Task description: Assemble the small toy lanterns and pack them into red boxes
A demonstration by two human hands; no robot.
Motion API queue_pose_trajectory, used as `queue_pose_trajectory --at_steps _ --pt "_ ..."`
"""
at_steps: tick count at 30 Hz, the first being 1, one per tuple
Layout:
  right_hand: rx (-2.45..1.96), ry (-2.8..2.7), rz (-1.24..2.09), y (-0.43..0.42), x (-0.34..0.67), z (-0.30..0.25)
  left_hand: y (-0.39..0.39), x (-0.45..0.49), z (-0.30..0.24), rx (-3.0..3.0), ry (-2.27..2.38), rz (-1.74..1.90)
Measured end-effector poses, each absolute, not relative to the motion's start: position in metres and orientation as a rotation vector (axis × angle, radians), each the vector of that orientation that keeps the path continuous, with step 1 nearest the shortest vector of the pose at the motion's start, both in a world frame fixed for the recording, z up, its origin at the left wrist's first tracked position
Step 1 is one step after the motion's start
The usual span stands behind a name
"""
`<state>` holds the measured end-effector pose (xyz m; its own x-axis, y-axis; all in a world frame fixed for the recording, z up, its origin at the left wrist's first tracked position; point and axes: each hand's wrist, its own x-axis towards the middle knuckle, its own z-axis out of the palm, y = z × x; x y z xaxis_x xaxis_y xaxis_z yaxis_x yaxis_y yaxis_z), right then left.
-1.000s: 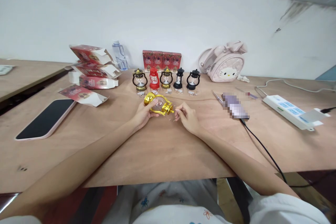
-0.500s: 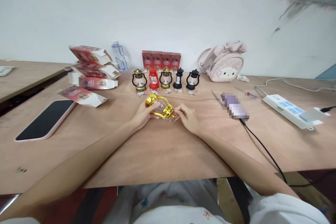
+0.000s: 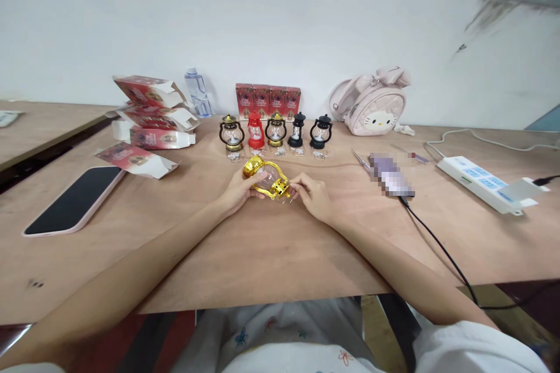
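A small shiny gold lantern [image 3: 279,187] with a clear globe lies tilted in my left hand [image 3: 238,193], its base up to the left and its top toward the right. The fingers and thumb of that hand wrap round the globe and base. At the lantern's top end, my right hand [image 3: 310,193] is closed in a pinch on a thin wire handle [image 3: 286,201]. Its fingertips partly hide where the wire meets the lantern. Just beyond stand several small lanterns in a row, among them a red lantern [image 3: 256,131] and a black lantern [image 3: 321,132].
Red boxes [image 3: 268,102] stand by the wall, and opened cartons [image 3: 160,119] are piled at left near a bottle [image 3: 198,93]. A phone [image 3: 74,201] lies at left. To the right are a pink bag [image 3: 378,108], a screwdriver [image 3: 361,159], a cabled phone [image 3: 391,175] and a power strip [image 3: 479,183].
Almost nothing differs. Both hands keep their hold on the lantern and its wire, and the whole view has shifted very slightly.
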<state>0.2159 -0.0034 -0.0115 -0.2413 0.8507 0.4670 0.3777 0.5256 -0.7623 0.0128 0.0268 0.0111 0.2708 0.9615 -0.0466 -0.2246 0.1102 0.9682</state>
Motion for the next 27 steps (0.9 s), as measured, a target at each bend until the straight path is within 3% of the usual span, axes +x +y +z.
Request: queue_pose_trajectory --at_steps 27 --pt "-1.02 -1.68 0.679 0.004 0.205 -0.01 0.03 0.011 0.003 0.852 0.653 1.108"
